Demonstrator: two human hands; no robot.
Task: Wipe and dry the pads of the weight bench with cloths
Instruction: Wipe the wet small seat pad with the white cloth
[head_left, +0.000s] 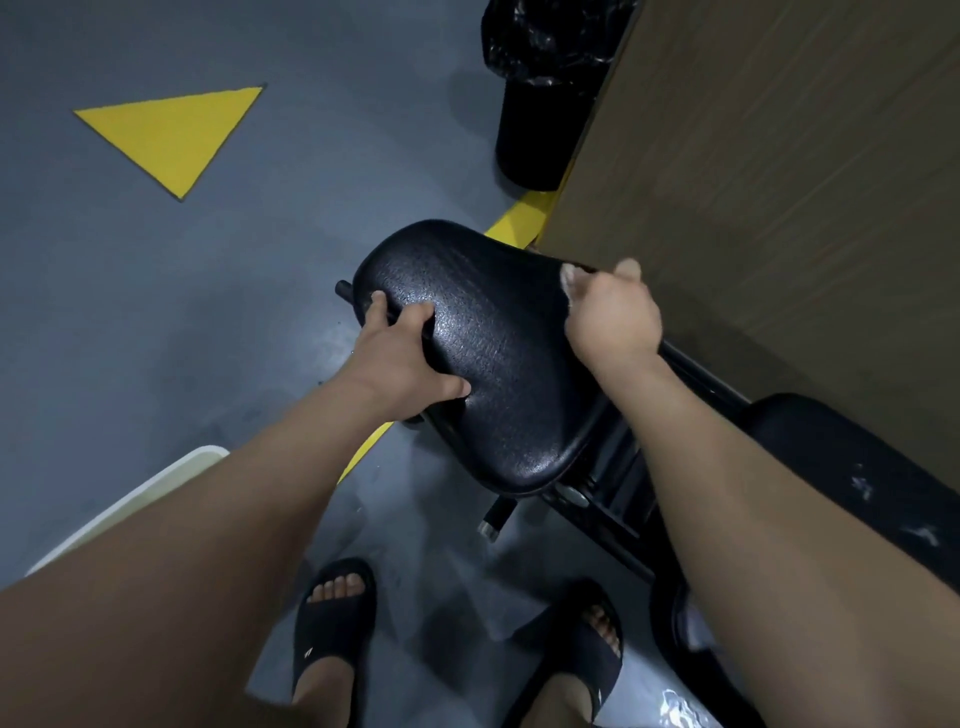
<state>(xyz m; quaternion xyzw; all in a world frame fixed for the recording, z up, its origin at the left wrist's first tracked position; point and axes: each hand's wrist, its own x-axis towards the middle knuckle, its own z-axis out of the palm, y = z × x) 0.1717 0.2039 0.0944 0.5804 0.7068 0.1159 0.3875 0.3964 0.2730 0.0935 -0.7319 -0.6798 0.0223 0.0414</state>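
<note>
A black textured seat pad (498, 353) of the weight bench lies in the middle of the view, shiny in its centre. My left hand (405, 358) grips the pad's left edge, thumb on top and fingers curled over the side. My right hand (613, 312) is closed at the pad's right edge, with a small pale cloth (569, 280) bunched in it and only a scrap showing. A second black pad (852, 467) with pale smears lies at the right, partly behind my right forearm.
A black bin (540, 104) with a plastic liner stands at the back beside a brown wall (779, 156). A white tub edge (156, 493) shows at the lower left. The bench's metal frame (613, 499) runs under the pads. My sandalled feet stand on grey floor with yellow markings.
</note>
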